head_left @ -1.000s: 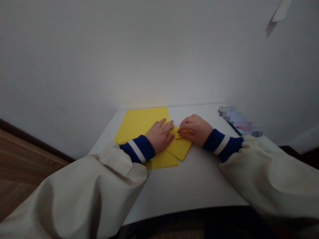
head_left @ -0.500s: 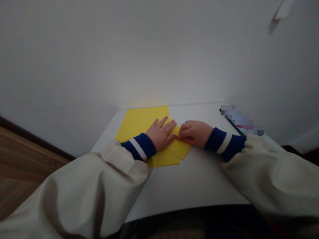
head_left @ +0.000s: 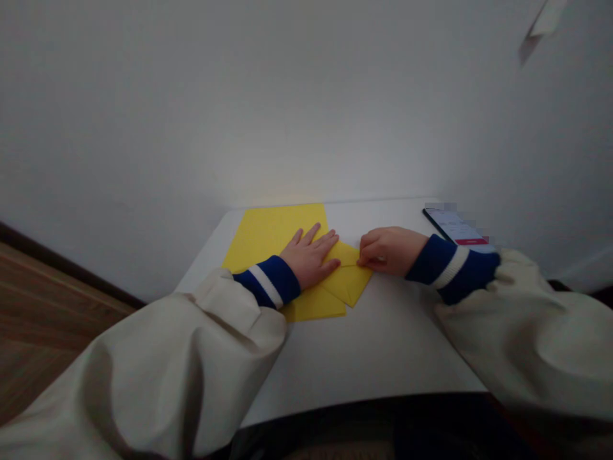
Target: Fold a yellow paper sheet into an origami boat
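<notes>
A folded yellow paper [head_left: 347,281] lies on the white table, its flaps meeting along a seam that runs toward its right edge. My left hand [head_left: 311,259] rests flat on it with the fingers spread, covering part of the folds. At the paper's right edge, my right hand [head_left: 390,252] is closed, thumb and fingertips pinched together at the end of the seam. How much of the paper lies between those fingertips is hidden. More yellow paper [head_left: 272,230] spreads flat under and behind my left hand.
The white table [head_left: 364,358] stands against a pale wall [head_left: 306,115]. A phone [head_left: 447,223] with a lit screen lies at the back right, close to my right sleeve. Brown wooden furniture [head_left: 43,319] is at the left.
My right hand has slid to the right along the seam, from beside my left thumb to the paper's right edge. My left hand has stayed in place.
</notes>
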Demonstrator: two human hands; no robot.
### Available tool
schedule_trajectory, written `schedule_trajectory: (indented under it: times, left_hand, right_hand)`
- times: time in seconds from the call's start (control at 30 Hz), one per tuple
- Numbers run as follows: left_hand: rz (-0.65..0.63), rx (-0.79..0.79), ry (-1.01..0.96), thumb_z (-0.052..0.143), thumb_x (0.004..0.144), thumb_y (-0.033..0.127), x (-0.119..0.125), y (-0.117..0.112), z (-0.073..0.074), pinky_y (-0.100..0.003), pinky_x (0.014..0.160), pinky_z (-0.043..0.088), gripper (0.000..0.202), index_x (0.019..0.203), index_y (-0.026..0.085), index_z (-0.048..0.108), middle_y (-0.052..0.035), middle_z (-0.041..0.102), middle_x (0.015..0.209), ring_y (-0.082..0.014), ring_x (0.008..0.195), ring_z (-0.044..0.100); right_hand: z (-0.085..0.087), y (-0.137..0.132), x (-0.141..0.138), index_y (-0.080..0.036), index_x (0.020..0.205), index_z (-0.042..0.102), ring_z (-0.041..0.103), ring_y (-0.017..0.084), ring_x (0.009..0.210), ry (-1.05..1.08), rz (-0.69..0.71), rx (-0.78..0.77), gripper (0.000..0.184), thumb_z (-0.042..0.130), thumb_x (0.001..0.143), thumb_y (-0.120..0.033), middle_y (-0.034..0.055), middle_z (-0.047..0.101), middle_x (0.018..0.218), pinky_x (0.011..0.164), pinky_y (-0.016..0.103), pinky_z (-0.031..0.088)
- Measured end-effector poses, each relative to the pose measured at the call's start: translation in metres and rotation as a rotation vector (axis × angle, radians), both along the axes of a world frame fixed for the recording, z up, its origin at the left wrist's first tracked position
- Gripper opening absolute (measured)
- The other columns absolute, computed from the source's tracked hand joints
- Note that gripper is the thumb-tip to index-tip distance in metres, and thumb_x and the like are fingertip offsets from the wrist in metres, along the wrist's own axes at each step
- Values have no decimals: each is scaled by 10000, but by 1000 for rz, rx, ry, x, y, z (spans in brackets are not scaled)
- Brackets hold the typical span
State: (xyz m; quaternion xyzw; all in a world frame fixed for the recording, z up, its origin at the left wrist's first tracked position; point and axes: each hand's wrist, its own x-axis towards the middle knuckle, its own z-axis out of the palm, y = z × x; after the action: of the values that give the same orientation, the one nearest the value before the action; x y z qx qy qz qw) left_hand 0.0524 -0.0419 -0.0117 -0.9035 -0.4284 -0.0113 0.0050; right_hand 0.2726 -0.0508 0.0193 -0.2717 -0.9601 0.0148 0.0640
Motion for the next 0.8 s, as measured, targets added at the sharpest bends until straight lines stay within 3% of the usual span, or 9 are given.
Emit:
schedule_trajectory:
  times: [0.43, 0.8]
  left_hand:
    - [13, -15, -6, 266, 903, 504, -3, 0, -5, -548, 1081, 120, 610, 1425, 192, 224, -32, 232, 1487, -308, 1374, 101]
    - [16, -11, -15, 261, 896, 533, -6, 1, -9, -539, 1081, 130, 640, 1424, 173, 224, -48, 227, 1488, -310, 1374, 104]
  right_hand:
    - [6, -3, 9, -269, 815, 718, 623, 141, 758, -64, -120, -72, 226, 521, 757, -175, -7, 698, 898, 682, 267, 444]
    - [7, -2, 14, -249, 731, 714, 636, 151, 769, -69, -174, -133, 183, 554, 726, -160, -6, 706, 937, 705, 284, 453]
